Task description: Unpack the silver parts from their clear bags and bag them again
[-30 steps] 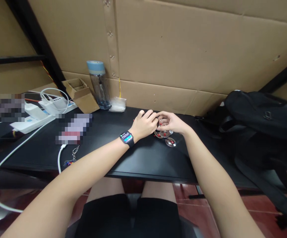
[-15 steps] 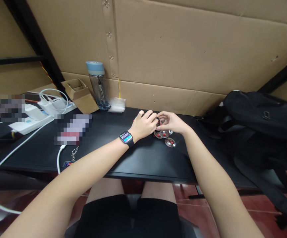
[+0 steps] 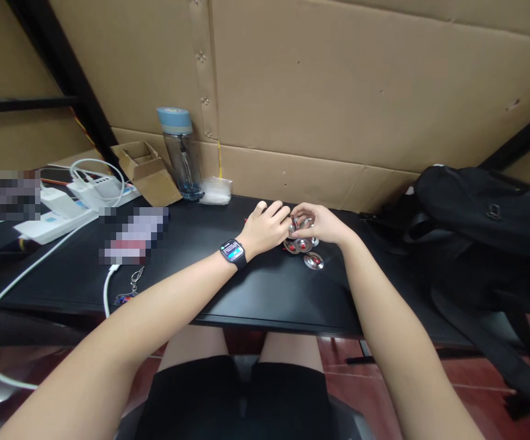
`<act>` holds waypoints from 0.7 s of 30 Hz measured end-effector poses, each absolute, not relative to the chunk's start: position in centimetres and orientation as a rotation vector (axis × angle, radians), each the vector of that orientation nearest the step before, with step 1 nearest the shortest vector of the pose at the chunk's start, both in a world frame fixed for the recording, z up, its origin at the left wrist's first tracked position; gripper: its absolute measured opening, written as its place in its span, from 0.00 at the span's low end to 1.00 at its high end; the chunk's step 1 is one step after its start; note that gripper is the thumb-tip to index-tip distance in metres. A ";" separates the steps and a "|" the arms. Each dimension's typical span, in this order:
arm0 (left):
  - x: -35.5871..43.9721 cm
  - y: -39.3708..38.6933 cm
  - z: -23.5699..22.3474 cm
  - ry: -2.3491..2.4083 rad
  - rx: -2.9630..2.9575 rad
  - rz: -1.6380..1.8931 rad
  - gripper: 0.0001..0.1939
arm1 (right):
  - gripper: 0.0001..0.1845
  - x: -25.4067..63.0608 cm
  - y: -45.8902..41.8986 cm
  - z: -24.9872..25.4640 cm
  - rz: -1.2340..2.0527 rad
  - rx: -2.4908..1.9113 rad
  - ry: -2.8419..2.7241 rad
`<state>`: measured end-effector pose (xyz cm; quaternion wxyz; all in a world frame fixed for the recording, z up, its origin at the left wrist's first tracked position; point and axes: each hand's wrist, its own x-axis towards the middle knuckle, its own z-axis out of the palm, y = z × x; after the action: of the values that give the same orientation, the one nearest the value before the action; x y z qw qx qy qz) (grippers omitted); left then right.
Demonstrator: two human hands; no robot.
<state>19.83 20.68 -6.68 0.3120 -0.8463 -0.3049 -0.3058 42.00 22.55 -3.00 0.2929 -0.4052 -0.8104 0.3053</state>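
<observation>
Left hand (image 3: 265, 232) curls its fingers, hold hidden; right hand (image 3: 323, 224) curves part-open fingers around a shiny, round silver-metal disc (image 3: 293, 227), grip unclear; light rim pinching should steady it

Several shiny silver discs (image 3: 302, 245) with red centres lie bunched and overlapping on the black table (image 3: 265, 287). One disc (image 3: 313, 261) lies flat just beside them, nearest the front; another, partly hidden, seems tilted up behind.
</observation>
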 end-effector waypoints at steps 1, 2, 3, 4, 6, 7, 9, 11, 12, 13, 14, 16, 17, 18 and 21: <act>19.8 20.7 -6.7 -0.800 -2.230 -0.803 0.10 | 0.30 42.0 22.6 -3.0 0.794 -1.086 -2.164; 19.9 20.6 -6.7 -0.796 -2.226 -0.799 0.10 | 0.29 42.1 22.6 -3.1 0.773 -1.094 -2.170; 19.9 20.6 -6.7 -0.792 -2.224 -0.796 0.11 | 0.29 42.1 22.6 -3.1 0.754 -1.100 -2.177; 19.9 20.6 -6.7 -0.790 -2.225 -0.793 0.11 | 0.29 42.1 22.6 -3.0 0.739 -1.107 -2.186; 19.9 20.6 -6.7 -0.791 -2.236 -0.794 0.11 | 0.29 42.1 22.5 -2.9 0.712 -1.119 -2.201; 19.9 20.6 -6.7 -0.796 -2.245 -0.797 0.10 | 0.29 42.1 22.4 -2.8 0.698 -1.124 -2.210; 19.8 20.6 -6.8 -0.810 -2.263 -0.808 0.10 | 0.28 42.2 22.3 -2.6 0.662 -1.140 -2.219; 19.8 20.7 -6.8 -0.827 -2.277 -0.822 0.09 | 0.29 42.4 22.3 -2.5 0.631 -1.161 -2.209; 19.7 20.8 -6.9 -0.836 -2.278 -0.830 0.09 | 0.29 42.6 22.4 -2.5 0.622 -1.172 -2.201; 19.6 20.8 -6.9 -0.841 -2.276 -0.835 0.09 | 0.29 42.8 22.5 -2.5 0.613 -1.183 -2.191; 19.6 20.9 -6.8 -0.845 -2.270 -0.838 0.09 | 0.29 43.0 22.6 -2.5 0.600 -1.197 -2.180; 19.5 20.9 -6.8 -0.848 -2.254 -0.830 0.09 | 0.29 43.5 22.8 -2.5 0.549 -1.240 -2.161; 19.5 20.9 -6.8 -0.847 -2.243 -0.823 0.10 | 0.29 43.9 22.9 -2.4 0.515 -1.265 -2.149; 19.4 20.9 -6.7 -0.847 -2.233 -0.817 0.10 | 0.28 44.3 23.0 -2.4 0.484 -1.289 -2.136; 19.4 20.9 -6.7 -0.842 -2.224 -0.820 0.11 | 0.27 45.9 23.3 -2.1 0.415 -1.365 -2.113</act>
<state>19.40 20.88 -6.65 0.3080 -0.8412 -0.3183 -0.3102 45.90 23.33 -2.08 0.2918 -0.5120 -0.7928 0.1555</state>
